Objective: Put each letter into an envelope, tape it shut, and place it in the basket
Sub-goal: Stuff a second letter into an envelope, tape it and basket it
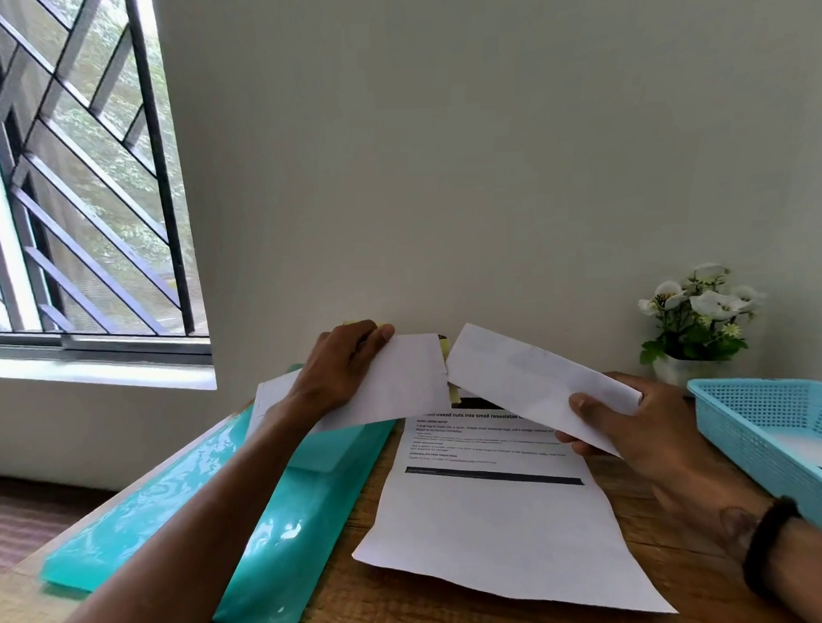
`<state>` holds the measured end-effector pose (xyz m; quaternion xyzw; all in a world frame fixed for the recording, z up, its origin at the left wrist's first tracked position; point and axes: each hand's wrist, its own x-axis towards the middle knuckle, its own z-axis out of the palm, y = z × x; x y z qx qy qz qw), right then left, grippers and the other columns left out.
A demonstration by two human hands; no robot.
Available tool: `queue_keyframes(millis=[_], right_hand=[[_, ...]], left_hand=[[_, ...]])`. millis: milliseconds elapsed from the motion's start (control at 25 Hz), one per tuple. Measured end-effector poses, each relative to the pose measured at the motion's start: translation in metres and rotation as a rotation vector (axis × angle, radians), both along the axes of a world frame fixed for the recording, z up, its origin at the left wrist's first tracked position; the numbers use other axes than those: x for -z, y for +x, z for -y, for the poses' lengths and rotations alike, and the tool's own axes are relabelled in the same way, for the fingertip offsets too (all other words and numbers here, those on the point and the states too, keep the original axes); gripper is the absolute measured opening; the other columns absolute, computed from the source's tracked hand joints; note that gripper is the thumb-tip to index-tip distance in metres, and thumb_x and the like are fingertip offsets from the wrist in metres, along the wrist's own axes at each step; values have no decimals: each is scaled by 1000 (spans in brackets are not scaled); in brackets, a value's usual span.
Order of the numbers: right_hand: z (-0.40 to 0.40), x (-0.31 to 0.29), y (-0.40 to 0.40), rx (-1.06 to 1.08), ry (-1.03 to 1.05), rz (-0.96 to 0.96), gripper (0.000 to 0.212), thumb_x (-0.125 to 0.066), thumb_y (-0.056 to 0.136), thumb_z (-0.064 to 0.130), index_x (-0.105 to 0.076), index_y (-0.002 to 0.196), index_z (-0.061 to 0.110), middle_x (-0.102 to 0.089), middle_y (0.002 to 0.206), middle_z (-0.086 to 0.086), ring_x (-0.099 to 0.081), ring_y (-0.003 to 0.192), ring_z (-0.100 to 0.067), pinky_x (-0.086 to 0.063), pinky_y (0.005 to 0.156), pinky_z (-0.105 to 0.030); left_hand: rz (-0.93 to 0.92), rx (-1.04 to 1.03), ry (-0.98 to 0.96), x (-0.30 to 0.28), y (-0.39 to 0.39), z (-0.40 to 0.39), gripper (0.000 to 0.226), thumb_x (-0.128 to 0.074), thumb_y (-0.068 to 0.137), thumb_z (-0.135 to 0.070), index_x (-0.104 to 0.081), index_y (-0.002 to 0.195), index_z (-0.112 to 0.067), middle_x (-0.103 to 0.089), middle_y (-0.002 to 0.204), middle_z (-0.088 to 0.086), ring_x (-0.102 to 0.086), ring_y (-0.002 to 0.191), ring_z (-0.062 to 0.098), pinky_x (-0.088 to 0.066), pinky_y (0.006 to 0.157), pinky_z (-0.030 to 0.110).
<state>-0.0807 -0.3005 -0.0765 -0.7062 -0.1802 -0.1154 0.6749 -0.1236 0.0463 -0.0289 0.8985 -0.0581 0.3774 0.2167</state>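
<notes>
A teal plastic folder [229, 498] lies on the wooden table [643, 503]; white potted flowers [696, 317] stand by the wall.

Two hands [341, 375] [640, 423], one basket [753, 419], one folder [247, 497], one plant [696, 317]

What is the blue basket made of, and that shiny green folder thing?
The blue basket looks like moulded plastic: its walls are a grid of small holes. The green folder seems to be thin glossy plastic, since window light reflects in wavy patches on it.
</notes>
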Motion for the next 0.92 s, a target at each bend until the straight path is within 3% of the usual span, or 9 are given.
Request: queue_keyframes(millis=[160, 440, 560, 720, 840, 920], right_hand=[[6, -2, 7, -104, 21, -62, 17, -80, 88, 16, -71, 102, 18, -81, 73, -7, -79, 61, -26, -58, 46, -23], [16, -2, 12, -162, -98, -51, 43, -86, 65, 41, -76, 101, 19, -82, 81, -9, -80, 69, -30, -62, 56, -31], [16, -2, 13, -41, -164, 15, 31, -87, 69, 43, -75, 94, 28, -79, 76, 2, -77, 67, -21, -56, 51, -24], [17, -6, 11, 87, -380, 215, 7, -83, 85, 41, -78, 90, 41, -76, 87, 19, -69, 87, -7, -48, 66, -24], [13, -11, -1, 64, -377, 329, 19, -80, 90, 31, -73, 89, 49, -71, 90, 41, -68, 90, 6, -48, 67, -18], [9, -12, -5, 76, -373, 439, 28, -79, 90, 21, -71, 91, 48, -71, 88, 41, -66, 92, 12, -50, 63, -11]], left_hand=[[-3, -9, -10, 0, -3, -1, 49, -40, 109, -46, -56, 80, -10, -65, 74, 9, -62, 67, 24, -48, 63, 39], [65, -66, 20, 0, -4, -1, 44, -41, 110, -42, -54, 80, -12, -65, 74, 5, -63, 67, 26, -53, 70, 46], [103, -114, 81, 0, -3, -1, 43, -42, 110, -42, -54, 80, -14, -64, 71, 3, -62, 65, 26, -50, 69, 42], [137, -180, 98, 5, 0, 2, 40, -44, 109, -43, -56, 79, -18, -63, 71, -1, -61, 63, 23, -48, 66, 37], [133, -224, 67, 6, 0, 2, 40, -45, 109, -42, -61, 84, -15, -70, 79, 4, -65, 68, 26, -56, 72, 42], [147, -251, 40, 5, 0, 1, 40, -45, 108, -43, -62, 85, -15, -70, 80, 3, -65, 68, 24, -57, 74, 41]])
